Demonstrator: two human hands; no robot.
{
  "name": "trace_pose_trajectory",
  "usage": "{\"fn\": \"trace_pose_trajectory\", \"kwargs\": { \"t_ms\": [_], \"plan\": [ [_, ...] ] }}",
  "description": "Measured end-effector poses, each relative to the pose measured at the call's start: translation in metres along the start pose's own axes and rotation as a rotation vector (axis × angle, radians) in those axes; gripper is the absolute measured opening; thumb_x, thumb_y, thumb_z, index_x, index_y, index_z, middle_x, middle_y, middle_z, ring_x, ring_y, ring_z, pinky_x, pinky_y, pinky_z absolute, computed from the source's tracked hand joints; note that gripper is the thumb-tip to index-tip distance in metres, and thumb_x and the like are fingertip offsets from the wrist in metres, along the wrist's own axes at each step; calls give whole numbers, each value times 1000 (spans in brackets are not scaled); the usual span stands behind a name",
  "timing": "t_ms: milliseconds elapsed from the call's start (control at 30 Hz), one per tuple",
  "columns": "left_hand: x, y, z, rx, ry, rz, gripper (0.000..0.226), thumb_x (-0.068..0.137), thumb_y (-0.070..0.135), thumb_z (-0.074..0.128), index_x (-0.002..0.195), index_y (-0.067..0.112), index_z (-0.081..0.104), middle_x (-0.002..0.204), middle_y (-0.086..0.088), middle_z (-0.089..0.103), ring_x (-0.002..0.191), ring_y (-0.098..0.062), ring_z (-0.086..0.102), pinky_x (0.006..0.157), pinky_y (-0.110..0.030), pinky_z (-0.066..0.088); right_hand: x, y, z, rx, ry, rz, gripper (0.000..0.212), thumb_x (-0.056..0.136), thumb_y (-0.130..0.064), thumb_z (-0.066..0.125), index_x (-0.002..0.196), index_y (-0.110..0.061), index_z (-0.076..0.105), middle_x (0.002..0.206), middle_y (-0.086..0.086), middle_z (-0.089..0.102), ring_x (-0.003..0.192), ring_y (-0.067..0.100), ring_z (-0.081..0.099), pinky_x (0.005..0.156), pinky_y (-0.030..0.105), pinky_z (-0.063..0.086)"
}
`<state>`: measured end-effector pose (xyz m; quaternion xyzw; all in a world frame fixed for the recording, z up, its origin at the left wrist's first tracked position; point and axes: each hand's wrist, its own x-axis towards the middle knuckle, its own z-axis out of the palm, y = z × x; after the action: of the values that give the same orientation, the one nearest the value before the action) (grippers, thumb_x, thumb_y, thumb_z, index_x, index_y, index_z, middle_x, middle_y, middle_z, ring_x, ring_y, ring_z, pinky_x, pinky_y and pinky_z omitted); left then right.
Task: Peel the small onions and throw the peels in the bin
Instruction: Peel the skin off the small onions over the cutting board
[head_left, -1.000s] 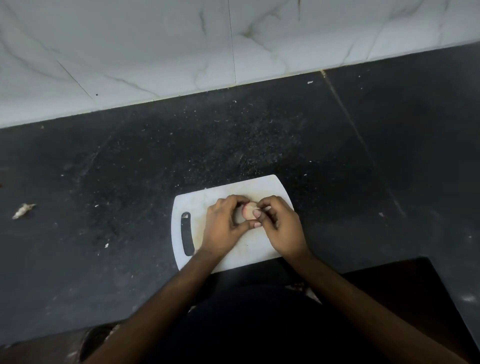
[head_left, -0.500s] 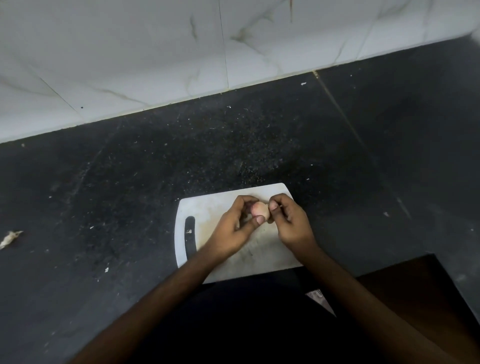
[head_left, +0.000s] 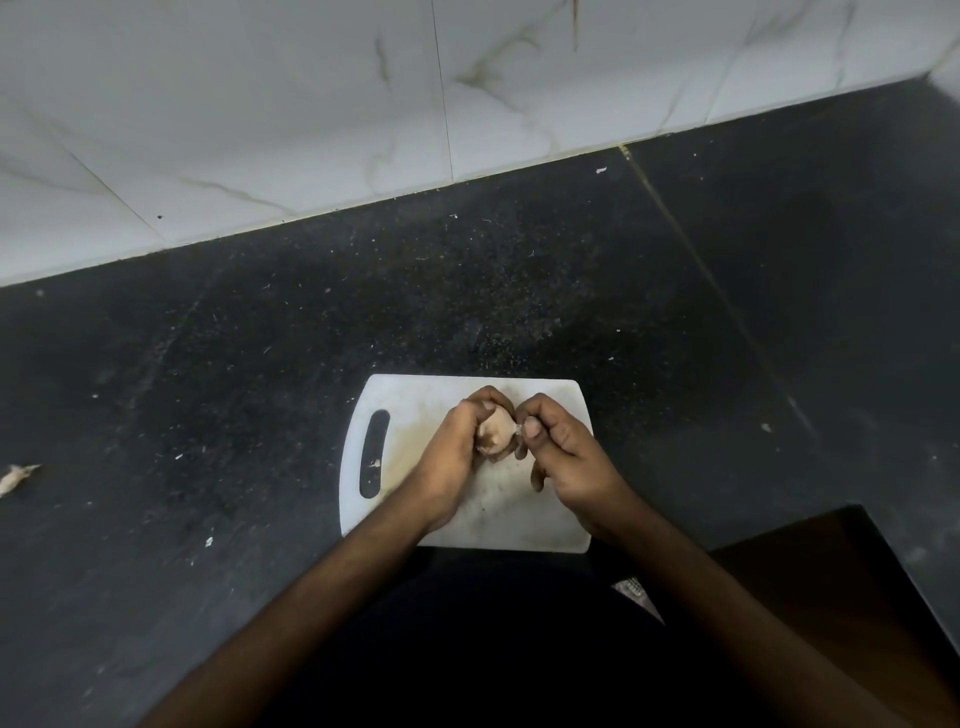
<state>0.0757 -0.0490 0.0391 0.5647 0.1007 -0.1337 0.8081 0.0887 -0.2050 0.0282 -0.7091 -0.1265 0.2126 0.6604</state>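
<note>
A white marble-veined wall (head_left: 311, 104) rises behind a dark speckled worktop (head_left: 260, 364), which is dusted with small pale flecks. Near its front edge lies a white cutting board (head_left: 415, 405) with a slot handle on its left side. Both forearms reach in over the board from below.

The left hand (head_left: 457, 447) is clenched around a small onion (head_left: 496, 434), cupping it from the left and holding it just above the board's middle. The right hand (head_left: 561, 457) sits just beside it, thumb and forefinger pinched on what looks like a thin scrap of peel (head_left: 518, 427) at the onion's right side. Far off on the left of the worktop lies a loose piece of peel (head_left: 15, 477). No bin shows in this view.

Judging by this, one onion is mid-peel. The risks look minor but real: the dry skin may tear off in crumbs instead of a strip, scattering more bits onto the worktop that must be gathered later. The smooth bulb could also slip from the left grip if the pull is sharp, and roll off the board's near edge.
</note>
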Motion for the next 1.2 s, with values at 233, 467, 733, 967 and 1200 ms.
{"fn": "trace_pose_trajectory", "kwargs": {
  "t_ms": [233,467,733,967,1200],
  "plan": [
    [-6,4,-14,-352,81,-65,40,95,32,27,81,8,57,47,-4,35,48,-18,31,55,-36,23,1,-2,3,252,43,155,27,111,-23,41,89,-24,57,82,-7,55,79,7,61,49,24,39],
    [-18,4,-4,14,89,-31,41,106,38,37,109,9,66,78,-10,61,66,-15,50,57,-28,39,-2,24,-1,-452,119,-4,26,100,-4,58,120,-17,70,111,1,73,94,12,71,69,15,55],
    [-29,0,-6,90,162,-9,51,100,49,49,101,3,70,84,-16,71,68,-20,61,66,-29,46,-17,-19,7,-436,272,-192,21,100,-25,65,120,-20,70,108,-13,71,97,2,67,71,17,54],
    [-33,11,-1,12,75,-25,54,105,48,33,98,15,75,86,-7,76,76,-14,69,69,-30,51,-16,-22,19,-404,225,-177,41,86,-23,83,124,-22,68,113,-13,63,98,4,67,80,11,52],
    [-33,10,-7,162,51,93,31,108,26,45,131,12,60,94,-14,69,77,-22,61,69,-31,50,-18,-25,17,-342,281,-137,33,95,-24,73,127,-24,69,111,-16,74,97,1,69,74,10,50]
  ]
}}
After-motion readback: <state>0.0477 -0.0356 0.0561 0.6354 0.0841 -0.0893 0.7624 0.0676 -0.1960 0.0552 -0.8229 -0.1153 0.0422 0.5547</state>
